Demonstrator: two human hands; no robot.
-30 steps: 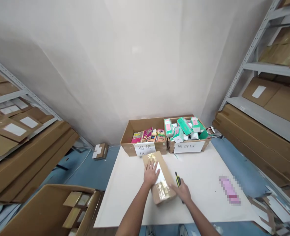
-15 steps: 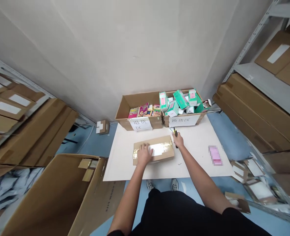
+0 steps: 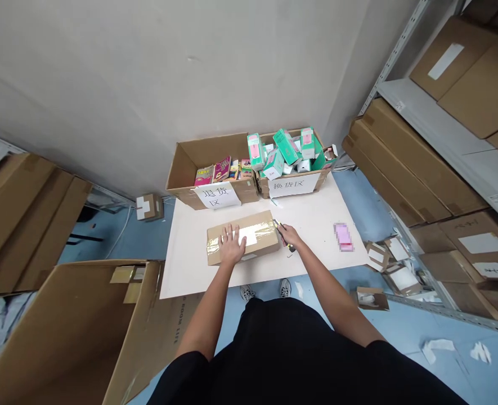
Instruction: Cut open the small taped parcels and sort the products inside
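Note:
A taped brown cardboard box [image 3: 258, 235] with a white label lies on the white tabletop [image 3: 316, 225]. My left hand [image 3: 230, 247] rests flat on its top, fingers spread over the tape and label edge. Just beyond the box's right end, my right hand [image 3: 290, 235] is closed around a black-and-yellow utility knife [image 3: 279, 227]. The knife's tip points up and left, close to the box's right end; whether it touches the cardboard I cannot tell.
Behind stand two open cartons: one with books [image 3: 222, 169], one with green-and-white boxes [image 3: 286, 147]. A blurred pink item [image 3: 344, 237] lies at the right. A large open carton [image 3: 92, 332] is on the left; shelves [image 3: 447, 115] with cartons flank the right.
The view has shifted, moving the scene leftward. My right hand has turned the knife from nearly upright to slanting toward the box's right end. My left hand stays on the box.

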